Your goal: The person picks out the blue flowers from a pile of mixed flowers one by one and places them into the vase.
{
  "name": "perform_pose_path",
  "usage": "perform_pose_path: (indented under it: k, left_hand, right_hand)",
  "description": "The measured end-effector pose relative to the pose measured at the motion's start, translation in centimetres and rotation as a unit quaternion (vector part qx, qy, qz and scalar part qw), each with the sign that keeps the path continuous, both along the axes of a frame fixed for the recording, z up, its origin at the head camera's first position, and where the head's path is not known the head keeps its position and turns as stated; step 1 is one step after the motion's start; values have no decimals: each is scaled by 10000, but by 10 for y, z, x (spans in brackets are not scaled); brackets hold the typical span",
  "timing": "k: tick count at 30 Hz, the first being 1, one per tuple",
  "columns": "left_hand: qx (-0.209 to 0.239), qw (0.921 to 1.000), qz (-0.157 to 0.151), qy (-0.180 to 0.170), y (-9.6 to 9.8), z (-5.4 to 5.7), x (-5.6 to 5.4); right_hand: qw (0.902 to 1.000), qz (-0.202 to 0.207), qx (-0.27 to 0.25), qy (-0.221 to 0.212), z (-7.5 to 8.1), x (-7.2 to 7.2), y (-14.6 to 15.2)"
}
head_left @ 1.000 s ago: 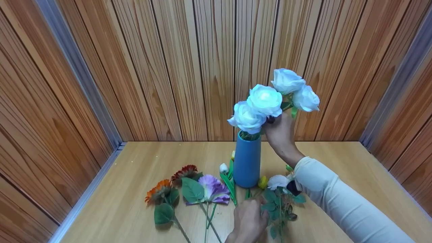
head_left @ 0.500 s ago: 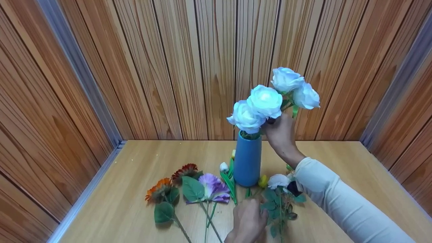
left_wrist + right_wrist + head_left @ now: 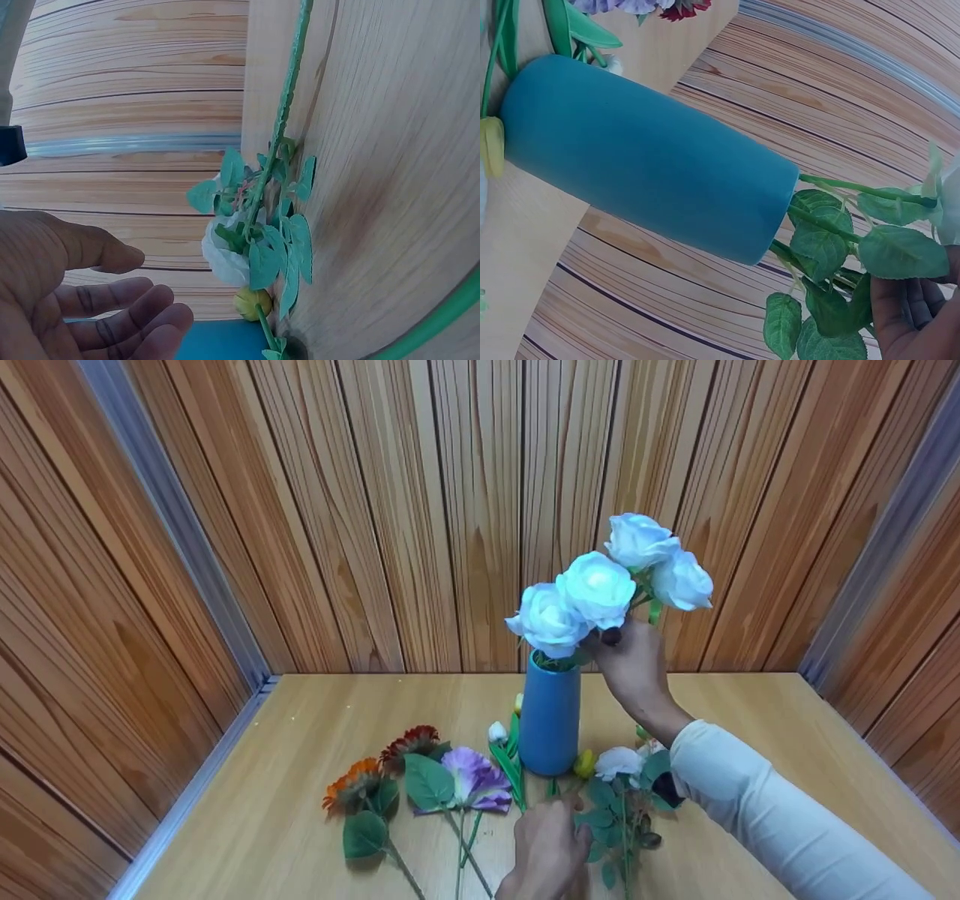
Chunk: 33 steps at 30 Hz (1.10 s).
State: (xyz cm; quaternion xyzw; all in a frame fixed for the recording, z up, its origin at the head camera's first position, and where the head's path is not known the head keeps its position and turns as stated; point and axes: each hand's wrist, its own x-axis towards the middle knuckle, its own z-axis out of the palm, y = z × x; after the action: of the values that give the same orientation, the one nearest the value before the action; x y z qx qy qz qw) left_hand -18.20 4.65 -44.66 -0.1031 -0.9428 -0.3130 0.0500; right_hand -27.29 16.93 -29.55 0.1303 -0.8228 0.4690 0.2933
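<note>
The blue vase [image 3: 550, 720] stands upright on the table with several white roses rising from its mouth. My right hand [image 3: 634, 660] is at the right of the blooms, its fingers curled among the stems and leaves [image 3: 829, 300] just above the rim, holding a white rose [image 3: 598, 587]; the fingertips are partly hidden. In front of the vase, low over the table, is my left hand [image 3: 546, 844]. The left wrist view shows that hand's fingers [image 3: 120, 307] loosely bent with nothing between them, near a yellow tulip [image 3: 253, 304] and a pale flower with green leaves [image 3: 229, 251].
Left of the vase lie an orange flower [image 3: 356, 784], a dark red flower [image 3: 409, 742], a purple flower [image 3: 476, 780] and a white tulip [image 3: 497, 733]. A leafy pale flower [image 3: 619, 763] lies at the right. Wood-panelled walls [image 3: 480, 510] enclose the table [image 3: 247, 810].
My right hand has shifted slightly right and down, and the middle white rose has moved a little right with it. My left hand has barely moved.
</note>
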Motion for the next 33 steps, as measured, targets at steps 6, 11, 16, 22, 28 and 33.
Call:
perform_pose_path:
  k: [6,11,16,22,28,33]
  left_hand:
    - [-3,9999,48,-88,0,3,-1]
    - [-30,9998,51,-214,0,4,-1]
    - [-51,9995,62,-301,0,5,-1]
    - [-73,9996,80,-257,-1,5,0]
    - [-89,9999,95,-67,-2,3,2]
    - [-97,9999,79,33,-3,5,2]
  right_hand:
    - [9999,-77,131,-16,2,3,2]
    - [9998,4,176,-45,-1,5,3]
    - [9997,48,223,-36,-6,8,5]
    - [9989,238,122,-372,-15,18,8]
    - [9987,248,145,-417,-22,26,7]
    - [9987,202,200,-427,-27,29,7]
